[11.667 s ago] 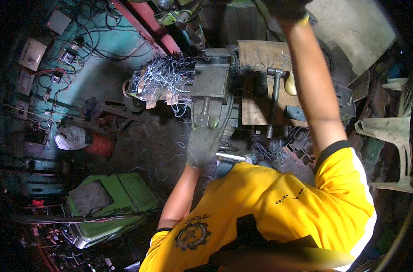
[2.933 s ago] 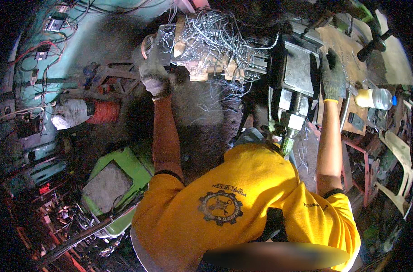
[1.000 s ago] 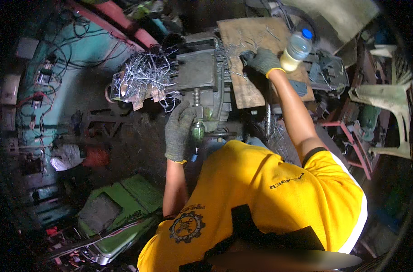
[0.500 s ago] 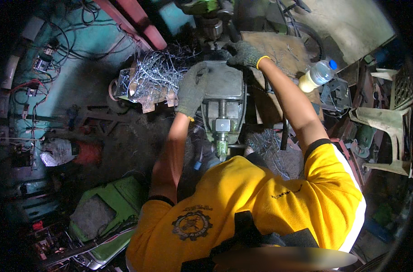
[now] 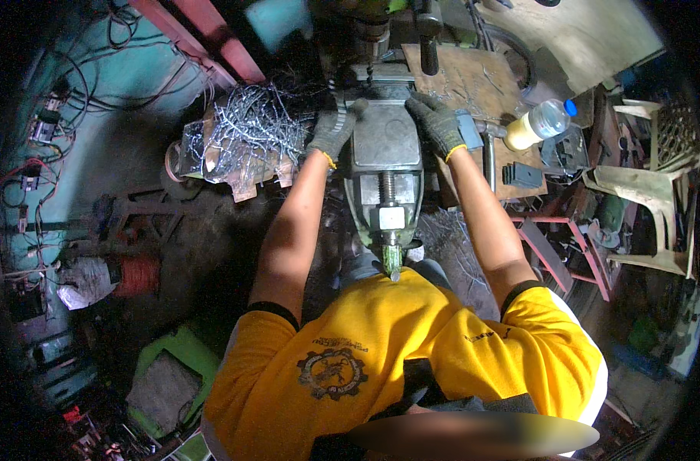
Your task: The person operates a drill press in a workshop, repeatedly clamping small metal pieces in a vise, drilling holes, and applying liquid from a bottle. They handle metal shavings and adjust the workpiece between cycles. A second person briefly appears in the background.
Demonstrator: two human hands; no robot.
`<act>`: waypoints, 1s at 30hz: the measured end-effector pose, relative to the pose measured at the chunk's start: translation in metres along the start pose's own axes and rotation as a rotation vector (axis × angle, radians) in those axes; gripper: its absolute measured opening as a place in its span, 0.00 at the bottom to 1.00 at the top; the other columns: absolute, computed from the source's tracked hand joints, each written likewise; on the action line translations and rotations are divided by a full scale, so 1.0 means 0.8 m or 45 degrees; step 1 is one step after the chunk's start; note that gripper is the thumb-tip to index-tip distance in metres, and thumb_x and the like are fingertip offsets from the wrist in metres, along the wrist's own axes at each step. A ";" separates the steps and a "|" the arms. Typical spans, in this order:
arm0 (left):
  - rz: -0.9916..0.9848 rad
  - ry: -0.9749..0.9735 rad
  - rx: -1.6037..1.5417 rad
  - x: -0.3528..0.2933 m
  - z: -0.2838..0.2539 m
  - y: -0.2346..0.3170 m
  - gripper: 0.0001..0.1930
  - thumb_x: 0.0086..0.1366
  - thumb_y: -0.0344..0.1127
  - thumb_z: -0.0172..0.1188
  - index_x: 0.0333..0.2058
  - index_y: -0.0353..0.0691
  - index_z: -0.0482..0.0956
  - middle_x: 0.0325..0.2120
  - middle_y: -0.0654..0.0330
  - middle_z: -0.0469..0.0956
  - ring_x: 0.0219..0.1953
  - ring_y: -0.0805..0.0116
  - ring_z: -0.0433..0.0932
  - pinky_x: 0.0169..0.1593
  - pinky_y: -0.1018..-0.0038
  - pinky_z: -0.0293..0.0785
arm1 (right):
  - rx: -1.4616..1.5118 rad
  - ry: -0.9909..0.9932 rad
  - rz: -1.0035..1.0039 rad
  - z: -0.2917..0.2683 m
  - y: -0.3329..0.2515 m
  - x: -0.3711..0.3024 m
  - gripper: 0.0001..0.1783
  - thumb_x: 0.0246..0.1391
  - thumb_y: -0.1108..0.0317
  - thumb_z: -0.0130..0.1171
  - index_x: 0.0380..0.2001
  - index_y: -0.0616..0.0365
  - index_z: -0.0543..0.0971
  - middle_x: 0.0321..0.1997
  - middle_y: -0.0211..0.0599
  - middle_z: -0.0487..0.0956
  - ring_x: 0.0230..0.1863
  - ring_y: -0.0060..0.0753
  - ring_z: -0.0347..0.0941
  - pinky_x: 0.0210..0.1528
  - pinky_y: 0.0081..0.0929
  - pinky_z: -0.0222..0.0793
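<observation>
A grey metal vise [image 5: 384, 146] stands in front of me, its screw and handle end pointing toward my body. My left hand [image 5: 338, 131], in a grey knitted glove, lies at the left end of the jaws, fingers bent inward. At the right end is my right hand [image 5: 437, 125], gloved alike, its fingertips against the jaw. A thin pale edge shows between the jaws; what the fingers hold there is hidden. One curled metal shaving [image 5: 338, 100] runs across the left glove. Above the jaws hangs a drill bit [image 5: 370, 73] in a drill chuck [image 5: 371, 34].
Tangled metal shavings [image 5: 258, 131] are heaped left of the vise. To the right, a wooden board [image 5: 473, 77] bears dark flat plates [image 5: 522, 175], a hammer [image 5: 488, 146] and a bottle [image 5: 540, 124] with a blue cap. A broken plastic chair [image 5: 657, 188] is farther right.
My right hand has come down from beside the drill to the vise's right side, uncovering the plates and hammer. The left hand has shifted up along the jaws. The view has moved slightly.
</observation>
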State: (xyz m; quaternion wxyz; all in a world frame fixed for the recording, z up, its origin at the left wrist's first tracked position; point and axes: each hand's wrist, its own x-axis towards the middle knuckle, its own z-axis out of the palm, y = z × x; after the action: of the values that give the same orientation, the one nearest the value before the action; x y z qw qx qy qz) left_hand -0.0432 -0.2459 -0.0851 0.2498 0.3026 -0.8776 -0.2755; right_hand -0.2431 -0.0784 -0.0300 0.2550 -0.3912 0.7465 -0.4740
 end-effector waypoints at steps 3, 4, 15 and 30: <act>-0.017 -0.288 0.413 0.019 0.051 -0.041 0.25 0.72 0.57 0.49 0.49 0.43 0.83 0.40 0.43 0.84 0.43 0.41 0.83 0.49 0.53 0.79 | -0.325 -0.003 -0.057 0.006 -0.013 -0.002 0.32 0.63 0.47 0.62 0.62 0.59 0.78 0.62 0.52 0.80 0.64 0.45 0.75 0.65 0.35 0.67; 0.005 -0.368 0.591 0.023 0.066 -0.051 0.27 0.72 0.59 0.48 0.47 0.43 0.84 0.38 0.42 0.84 0.41 0.42 0.84 0.47 0.52 0.80 | -0.401 -0.006 -0.131 0.008 -0.018 0.002 0.33 0.63 0.44 0.60 0.61 0.57 0.78 0.61 0.54 0.80 0.63 0.53 0.75 0.65 0.41 0.68; -0.233 0.245 -0.398 -0.005 0.017 0.009 0.23 0.70 0.53 0.53 0.47 0.40 0.84 0.43 0.45 0.85 0.45 0.44 0.84 0.48 0.51 0.78 | -0.486 0.075 -0.167 0.024 -0.031 -0.008 0.39 0.59 0.40 0.63 0.65 0.56 0.74 0.62 0.57 0.78 0.61 0.57 0.76 0.64 0.44 0.70; -0.080 0.132 0.136 0.001 0.057 -0.052 0.22 0.71 0.48 0.51 0.57 0.44 0.77 0.54 0.48 0.80 0.53 0.49 0.79 0.54 0.57 0.75 | -0.520 -0.065 -0.219 0.016 -0.039 -0.007 0.34 0.61 0.42 0.61 0.64 0.51 0.77 0.65 0.51 0.77 0.66 0.54 0.72 0.67 0.41 0.67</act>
State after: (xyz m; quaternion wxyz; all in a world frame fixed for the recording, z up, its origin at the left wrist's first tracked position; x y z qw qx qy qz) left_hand -0.0549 -0.2591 -0.1441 0.2696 0.3567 -0.8670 -0.2198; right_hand -0.2194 -0.0878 -0.0070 0.1479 -0.5091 0.7841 -0.3228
